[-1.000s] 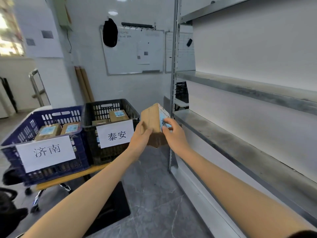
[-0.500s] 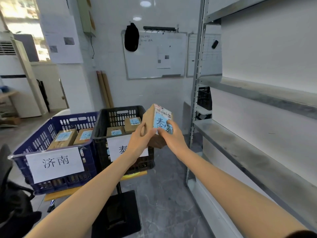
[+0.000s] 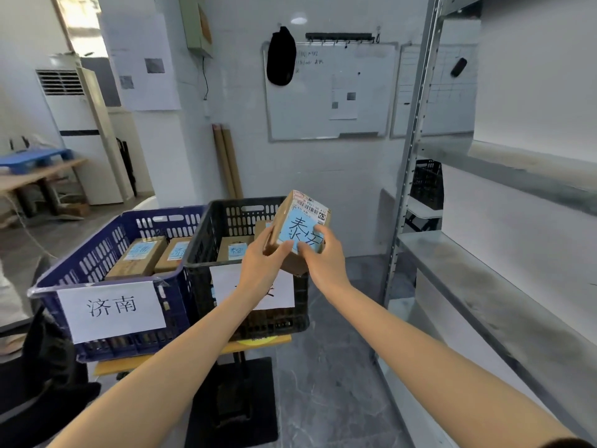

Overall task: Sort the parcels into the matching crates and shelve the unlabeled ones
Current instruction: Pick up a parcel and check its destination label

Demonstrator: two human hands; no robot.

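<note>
A small cardboard parcel (image 3: 298, 221) with a blue label reading 泰安 is tilted in the air above the front right corner of the black crate (image 3: 223, 221). My left hand (image 3: 258, 270) grips its left side and my right hand (image 3: 319, 257) pinches its lower right edge over the label. The black crate holds other labelled parcels (image 3: 235, 250); its white sign is partly hidden by my left arm. Left of it stands a blue crate (image 3: 106, 250) signed 济南 with two brown parcels (image 3: 139, 257) inside.
Both crates rest on a low yellow-topped stand (image 3: 258, 342) with a black base. A grey metal shelving unit (image 3: 484, 273) fills the right side, its upright post close to the black crate. A whiteboard (image 3: 329, 92) hangs on the back wall. Dark bags lie at lower left.
The parcel has turned so its label faces me and has moved left from beside the shelf post to over the black crate. Both hands have kept hold of it.
</note>
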